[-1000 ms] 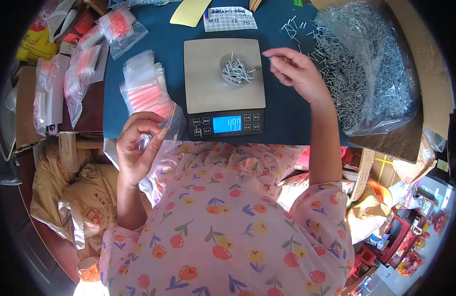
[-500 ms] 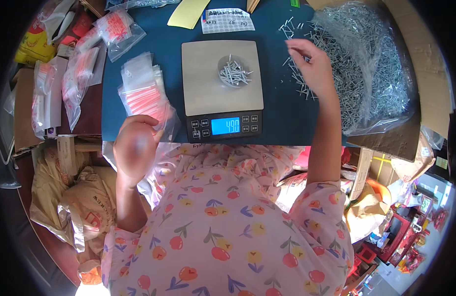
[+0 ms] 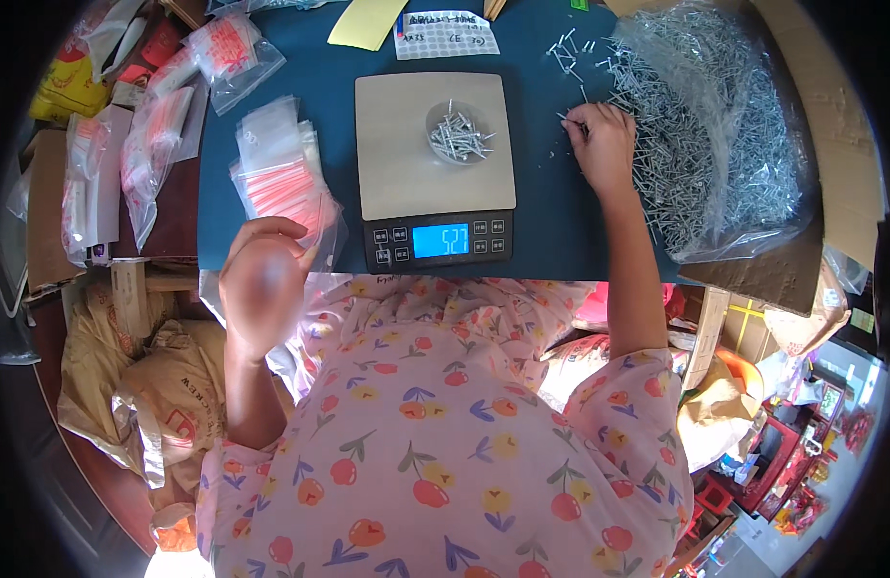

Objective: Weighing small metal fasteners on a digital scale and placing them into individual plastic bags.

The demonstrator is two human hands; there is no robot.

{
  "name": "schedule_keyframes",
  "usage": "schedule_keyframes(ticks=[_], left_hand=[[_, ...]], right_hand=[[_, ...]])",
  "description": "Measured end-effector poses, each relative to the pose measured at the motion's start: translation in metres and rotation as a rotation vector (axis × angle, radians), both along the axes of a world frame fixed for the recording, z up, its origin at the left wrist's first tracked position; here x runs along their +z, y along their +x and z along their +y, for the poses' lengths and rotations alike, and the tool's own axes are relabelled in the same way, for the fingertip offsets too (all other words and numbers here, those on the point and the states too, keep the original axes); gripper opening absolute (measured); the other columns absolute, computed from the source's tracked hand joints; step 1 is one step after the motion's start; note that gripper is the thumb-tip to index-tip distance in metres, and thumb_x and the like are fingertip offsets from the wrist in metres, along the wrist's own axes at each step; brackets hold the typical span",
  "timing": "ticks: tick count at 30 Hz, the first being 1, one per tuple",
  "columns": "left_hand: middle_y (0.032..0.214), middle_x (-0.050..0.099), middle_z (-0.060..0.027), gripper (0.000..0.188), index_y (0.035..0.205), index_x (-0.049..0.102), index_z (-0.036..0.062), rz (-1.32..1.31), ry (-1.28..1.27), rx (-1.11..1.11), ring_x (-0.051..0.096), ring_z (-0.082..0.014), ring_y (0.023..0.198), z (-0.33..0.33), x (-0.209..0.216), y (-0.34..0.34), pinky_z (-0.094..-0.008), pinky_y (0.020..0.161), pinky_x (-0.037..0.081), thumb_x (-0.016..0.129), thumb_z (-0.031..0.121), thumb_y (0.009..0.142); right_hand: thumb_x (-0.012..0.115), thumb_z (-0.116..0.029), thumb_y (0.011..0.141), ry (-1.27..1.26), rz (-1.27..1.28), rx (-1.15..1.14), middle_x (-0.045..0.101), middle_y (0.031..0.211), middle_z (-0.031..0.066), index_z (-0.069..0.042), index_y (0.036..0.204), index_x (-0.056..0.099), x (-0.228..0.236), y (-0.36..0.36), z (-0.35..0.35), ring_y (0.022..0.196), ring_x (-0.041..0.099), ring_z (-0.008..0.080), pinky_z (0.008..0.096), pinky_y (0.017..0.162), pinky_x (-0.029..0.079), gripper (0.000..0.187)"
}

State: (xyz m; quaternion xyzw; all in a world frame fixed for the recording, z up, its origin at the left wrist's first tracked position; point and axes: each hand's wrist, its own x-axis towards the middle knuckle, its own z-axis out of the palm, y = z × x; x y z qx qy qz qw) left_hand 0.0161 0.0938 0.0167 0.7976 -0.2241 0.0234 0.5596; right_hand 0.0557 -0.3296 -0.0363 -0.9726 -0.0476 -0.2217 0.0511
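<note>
Silvery screw (image 3: 562,117) pinched by right hand (image 3: 602,144), grip nearly closed.

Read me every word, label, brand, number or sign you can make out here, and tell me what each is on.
I don't copy wording or numbers out, but text stands here:
Digital scale, blue display: lit digits.
Scale buttons: small characters, too small to read.
White sticker sheet: dark handwriting, partly unclear.
Brown paper bag, lower left: printed lettering and a red emblem, partly creased.
</note>
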Motion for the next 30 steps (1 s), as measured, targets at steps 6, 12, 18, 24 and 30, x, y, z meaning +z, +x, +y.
schedule_keyframes(ticks=[6, 12, 18, 24, 30], left_hand=[[0.096, 0.061, -0.0113, 0.013, 0.083, 0.059, 0.0011, 0.006, 0.011, -0.017, 0.058, -0.0174, 0.087, -0.005, 0.002, 0.0, -0.0268, 0.078, 0.044, 0.068, -0.006, 0.077], [0.095, 0.061, -0.0112, 0.013, 0.083, 0.059, 0.0011, 0.004, 0.011, -0.017, 0.059, -0.0183, 0.086, -0.004, 0.001, 0.001, -0.0274, 0.077, 0.045, 0.068, -0.006, 0.076], [0.094, 0.061, -0.0113, 0.014, 0.082, 0.06, 0.0012, 0.013, 0.011, -0.04, 0.059, -0.0195, 0.086, -0.011, -0.001, 0.001, -0.0272, 0.077, 0.045, 0.069, -0.006, 0.075], [0.094, 0.06, -0.011, 0.014, 0.083, 0.061, 0.001, -0.009, 0.036, -0.073, 0.059, -0.0196, 0.086, -0.014, 0.006, 0.003, -0.0272, 0.076, 0.046, 0.07, -0.006, 0.074], [0.095, 0.06, -0.0117, 0.014, 0.085, 0.061, -0.0003, -0.078, 0.047, -0.092, 0.059, -0.0186, 0.085, -0.014, 0.014, 0.021, -0.0268, 0.075, 0.046, 0.065, -0.009, 0.075]], right_hand=[[0.068, -0.015, 0.079, -0.025, -0.036, -0.021, 0.061, 0.08, 0.0041, -0.009, 0.086, 0.058, -0.002, -0.004, -0.004, 0.084, 0.057, 0.0254, 0.0404, 0.084, 0.037, 0.013], [0.068, -0.013, 0.081, 0.091, 0.086, -0.086, 0.064, 0.081, 0.006, -0.007, 0.089, 0.057, 0.013, -0.007, -0.003, 0.08, 0.061, 0.0212, 0.0375, 0.083, 0.04, 0.014], [0.069, -0.009, 0.081, 0.946, 0.312, 0.255, 0.067, 0.09, 0.0044, -0.005, 0.1, 0.062, 0.043, 0.003, 0.046, 0.091, 0.063, 0.0111, 0.0252, 0.076, 0.047, 0.021], [0.066, -0.013, 0.085, 0.709, 0.238, 0.308, 0.067, 0.1, 0.0028, -0.006, 0.105, 0.063, 0.068, -0.001, 0.081, 0.093, 0.062, 0.0127, 0.0269, 0.081, 0.045, 0.022], [0.065, -0.013, 0.085, 0.747, 0.271, 0.251, 0.066, 0.103, 0.0034, -0.006, 0.106, 0.063, 0.056, -0.01, 0.066, 0.094, 0.062, 0.0138, 0.0284, 0.083, 0.045, 0.022]])
